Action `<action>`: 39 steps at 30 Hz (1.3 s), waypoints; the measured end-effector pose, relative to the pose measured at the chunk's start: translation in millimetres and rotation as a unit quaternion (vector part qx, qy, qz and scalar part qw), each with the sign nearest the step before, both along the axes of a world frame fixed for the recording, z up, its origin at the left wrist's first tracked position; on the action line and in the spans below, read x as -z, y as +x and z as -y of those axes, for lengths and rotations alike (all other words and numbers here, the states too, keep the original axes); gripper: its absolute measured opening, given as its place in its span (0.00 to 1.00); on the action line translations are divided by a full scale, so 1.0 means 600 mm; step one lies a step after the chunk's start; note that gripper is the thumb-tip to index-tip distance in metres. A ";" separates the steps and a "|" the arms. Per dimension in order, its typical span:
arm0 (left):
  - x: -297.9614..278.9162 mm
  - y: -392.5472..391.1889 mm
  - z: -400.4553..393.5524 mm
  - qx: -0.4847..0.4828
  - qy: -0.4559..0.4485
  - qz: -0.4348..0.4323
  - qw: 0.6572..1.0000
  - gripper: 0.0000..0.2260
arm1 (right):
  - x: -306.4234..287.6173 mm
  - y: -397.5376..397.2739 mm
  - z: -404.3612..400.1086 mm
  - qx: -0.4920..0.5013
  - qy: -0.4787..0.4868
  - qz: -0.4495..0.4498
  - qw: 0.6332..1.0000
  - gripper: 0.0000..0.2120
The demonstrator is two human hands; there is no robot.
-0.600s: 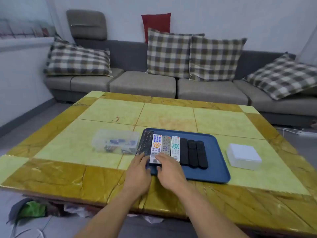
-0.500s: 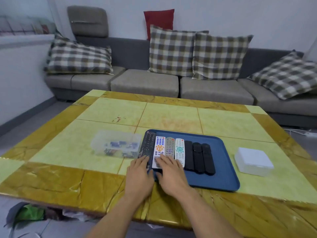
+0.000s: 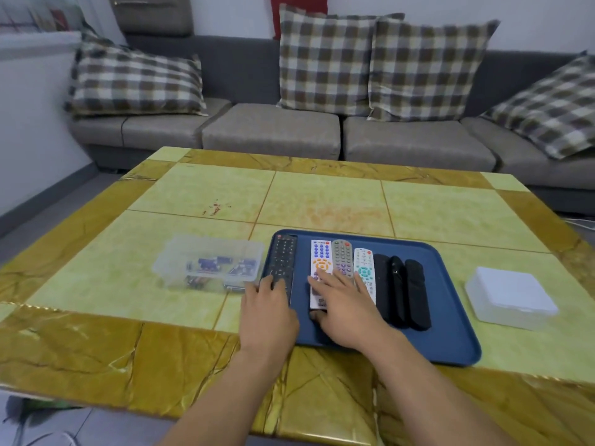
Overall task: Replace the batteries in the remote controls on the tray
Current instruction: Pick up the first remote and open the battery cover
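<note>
A blue tray (image 3: 450, 320) lies on the table with several remotes in a row. From the left: a black remote (image 3: 283, 257), a white remote with an orange pad (image 3: 320, 257), a grey remote (image 3: 342, 255), a white remote with a teal pad (image 3: 363, 265) and three black ones (image 3: 402, 284). My left hand (image 3: 269, 312) rests on the near end of the black remote at the tray's left edge. My right hand (image 3: 343, 304) lies flat with straight fingers over the near ends of the white and grey remotes.
A clear plastic box (image 3: 209, 267) with batteries stands just left of the tray. A white lidded box (image 3: 510, 297) sits to the tray's right. A grey sofa (image 3: 273, 133) with checked cushions runs behind the table.
The view has moved closer to the table. My left hand has slid onto the black remote, and my right hand has spread over the white and grey remotes.
</note>
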State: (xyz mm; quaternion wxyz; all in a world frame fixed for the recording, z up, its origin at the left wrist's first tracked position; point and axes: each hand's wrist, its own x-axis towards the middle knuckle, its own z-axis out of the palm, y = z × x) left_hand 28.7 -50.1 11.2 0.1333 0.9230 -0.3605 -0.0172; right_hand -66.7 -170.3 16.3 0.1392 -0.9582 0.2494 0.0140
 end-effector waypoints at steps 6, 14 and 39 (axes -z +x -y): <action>-0.039 -0.014 -0.001 -0.058 -0.231 -0.142 0.961 0.04 | -0.006 -0.016 0.008 -0.018 0.022 0.104 0.994 0.23; -0.073 -0.032 -0.013 -0.091 -0.532 -0.619 0.570 0.11 | -0.046 -0.028 -0.018 0.063 0.145 0.331 0.930 0.21; -0.049 -0.052 0.024 0.034 -0.394 -0.542 0.742 0.16 | -0.083 -0.058 -0.010 0.071 0.177 0.258 0.947 0.07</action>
